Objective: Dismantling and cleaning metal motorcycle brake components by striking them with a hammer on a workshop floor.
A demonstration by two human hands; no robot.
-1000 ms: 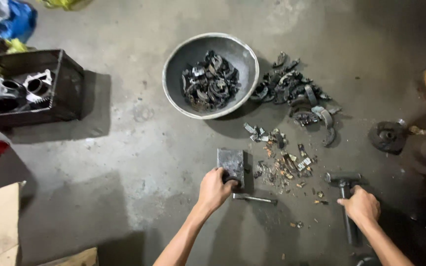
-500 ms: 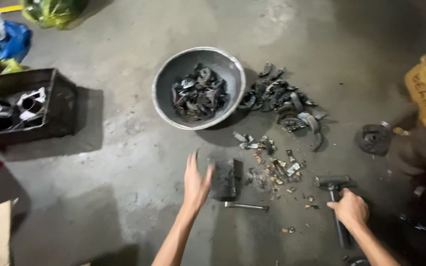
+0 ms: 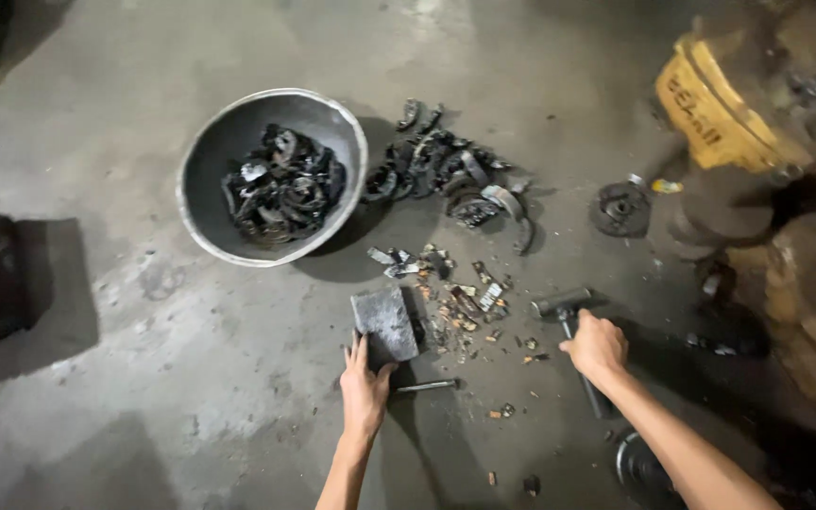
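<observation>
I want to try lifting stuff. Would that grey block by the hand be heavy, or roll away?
The block looks like solid metal, so probably heavy for its size. It lies flat with square edges, so it likely won't roll. The left hand touches its near edge; a push would probably slide it, scraping the floor.

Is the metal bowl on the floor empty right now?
No, the metal bowl holds a heap of dark scrap parts, and more of them lie in a pile beside it on the concrete floor.
</observation>
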